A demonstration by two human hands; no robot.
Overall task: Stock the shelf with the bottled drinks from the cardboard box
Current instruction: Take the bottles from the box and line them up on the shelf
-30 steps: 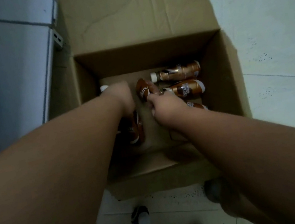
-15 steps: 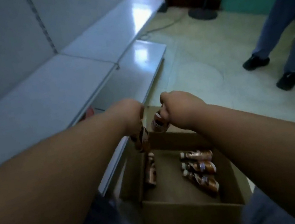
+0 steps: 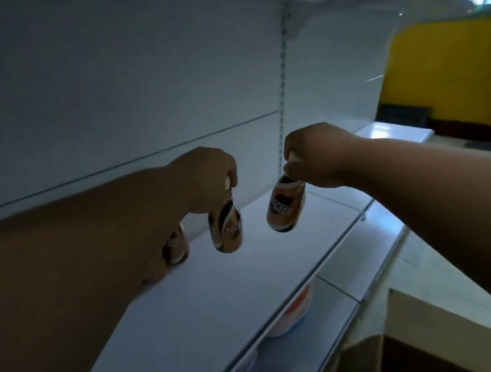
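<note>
Left hand (image 3: 206,173) closed round cap end of brown bottle (image 3: 226,229), second bottle (image 3: 176,244) half hidden behind forearm. Right hand (image 3: 317,153) pinches neck of third bottle (image 3: 284,207). All hang just above white shelf (image 3: 224,294). Box (image 3: 430,346) lower right, on floor.

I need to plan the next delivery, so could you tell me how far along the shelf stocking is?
Barely begun: no bottle clearly stands on the shelf yet. In hand: the left hand dangles two bottles by their caps, and the right hand one bottle, all above the shelf. Left: setting these down; the cardboard box is mostly out of view.
</note>
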